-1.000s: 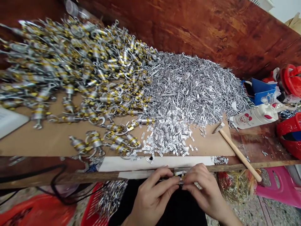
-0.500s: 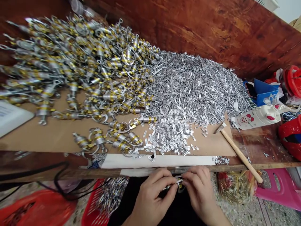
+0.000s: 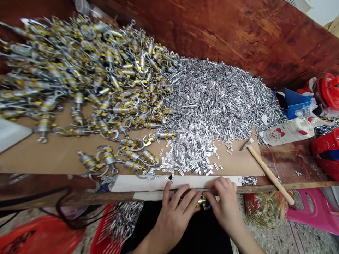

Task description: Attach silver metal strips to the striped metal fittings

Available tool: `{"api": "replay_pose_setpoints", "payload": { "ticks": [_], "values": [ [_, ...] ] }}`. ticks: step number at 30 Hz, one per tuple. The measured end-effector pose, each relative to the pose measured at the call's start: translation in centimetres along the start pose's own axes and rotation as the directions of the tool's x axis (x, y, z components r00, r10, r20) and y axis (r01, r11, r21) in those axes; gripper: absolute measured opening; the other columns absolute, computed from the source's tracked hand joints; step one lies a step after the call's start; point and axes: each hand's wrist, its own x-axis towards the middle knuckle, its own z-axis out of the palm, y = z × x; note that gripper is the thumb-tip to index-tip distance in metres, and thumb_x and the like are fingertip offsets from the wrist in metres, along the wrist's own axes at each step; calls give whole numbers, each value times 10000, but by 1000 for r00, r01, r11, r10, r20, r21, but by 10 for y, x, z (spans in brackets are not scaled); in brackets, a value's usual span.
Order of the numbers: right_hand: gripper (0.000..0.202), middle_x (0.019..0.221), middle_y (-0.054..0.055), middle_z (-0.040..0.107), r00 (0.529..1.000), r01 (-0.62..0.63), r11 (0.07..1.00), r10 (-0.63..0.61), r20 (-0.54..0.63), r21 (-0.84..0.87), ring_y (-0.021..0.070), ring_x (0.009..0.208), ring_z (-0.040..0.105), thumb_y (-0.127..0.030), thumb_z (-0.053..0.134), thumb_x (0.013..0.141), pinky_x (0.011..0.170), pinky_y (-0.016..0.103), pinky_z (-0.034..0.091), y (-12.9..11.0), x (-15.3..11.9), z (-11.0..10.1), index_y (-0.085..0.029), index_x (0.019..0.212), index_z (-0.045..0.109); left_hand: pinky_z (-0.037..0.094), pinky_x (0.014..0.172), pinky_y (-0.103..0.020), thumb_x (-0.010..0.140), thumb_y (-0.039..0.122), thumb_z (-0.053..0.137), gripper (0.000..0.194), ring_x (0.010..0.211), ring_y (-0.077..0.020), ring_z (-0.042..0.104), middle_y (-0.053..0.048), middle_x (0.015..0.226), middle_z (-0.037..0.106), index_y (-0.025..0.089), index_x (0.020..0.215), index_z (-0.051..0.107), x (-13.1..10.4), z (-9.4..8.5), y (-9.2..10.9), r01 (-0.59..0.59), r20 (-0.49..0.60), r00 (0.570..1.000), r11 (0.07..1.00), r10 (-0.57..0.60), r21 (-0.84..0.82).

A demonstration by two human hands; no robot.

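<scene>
Head view shows the left hand (image 3: 176, 210) and right hand (image 3: 226, 203) over a yellow-and-silver hook (image 3: 200, 202) at the desk's (image 3: 287, 162) front edge, grip too hidden to tell, seemingly unfinished, similar hooks (image 3: 106, 67) heaped toward the back-left corner, loose metal strips (image 3: 194, 151) remaining.

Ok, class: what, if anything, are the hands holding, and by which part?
A yellow-banded metal fitting, seemingly between the left hand and right hand; exactly where each grips it is hidden.
</scene>
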Motion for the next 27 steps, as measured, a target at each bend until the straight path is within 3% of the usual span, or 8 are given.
{"api": "replay_pose_setpoints", "payload": {
  "ticks": [3,6,9,13,17,22,24,27],
  "values": [
    [36,851,8,614,994,-85,996,87,-62,24,187,818,509,-237,556,834,726,323,327,11,16,-9,-225,833,589,79,1105,-478,931,277,370,297,919,-188,555,-4,856,670,205,947,658,6,-4,6,86,49,995,996,-86,11],
    [57,849,20,616,978,-176,979,162,-129,-99,215,818,491,-264,576,822,716,342,308,19,38,-15,-225,845,612,81,1110,-445,926,263,384,275,869,-169,570,7,815,656,213,951,653,9,-9,8,104,83,991,995,-103,-5],
    [42,820,30,608,984,-176,963,166,-68,-202,227,802,474,-221,578,812,705,352,303,20,53,-19,-210,787,610,87,1116,-393,911,257,433,224,856,-149,590,18,800,658,194,947,645,10,-13,7,107,68,992,993,-103,-56],
    [130,815,27,586,997,-74,997,74,8,-14,195,810,478,-190,472,875,730,336,348,12,46,-29,-198,790,569,111,1115,-370,887,231,489,159,860,-143,617,34,775,672,194,861,642,12,-16,6,108,2,994,988,-108,-108],
    [145,839,13,582,965,102,974,-145,217,200,153,824,491,-116,431,885,718,263,390,3,20,-29,-199,865,549,122,1113,-389,890,228,487,171,866,-145,629,39,772,681,197,823,641,10,-13,8,129,-22,991,983,-133,-133],
    [152,779,22,582,928,279,960,-270,256,1,168,763,471,-92,469,862,698,294,351,-4,10,-10,-190,836,581,144,1102,-434,902,256,468,224,869,-147,626,41,756,684,195,774,641,6,-6,11,200,-95,971,961,-221,-193],
    [140,754,25,573,935,257,965,-233,268,-56,172,755,473,-96,503,842,686,296,342,-9,15,-6,-185,777,590,144,1099,-444,897,266,476,220,873,-148,624,44,764,687,201,770,644,5,-6,12,206,-94,969,957,-228,-204],
    [147,748,15,584,936,189,982,-176,306,-10,172,766,503,-83,522,815,693,295,350,-9,26,-11,-191,749,597,146,1097,-445,894,277,481,220,864,-149,624,51,760,687,207,766,646,7,-8,13,214,-91,967,955,-236,-203]
  ]
}}
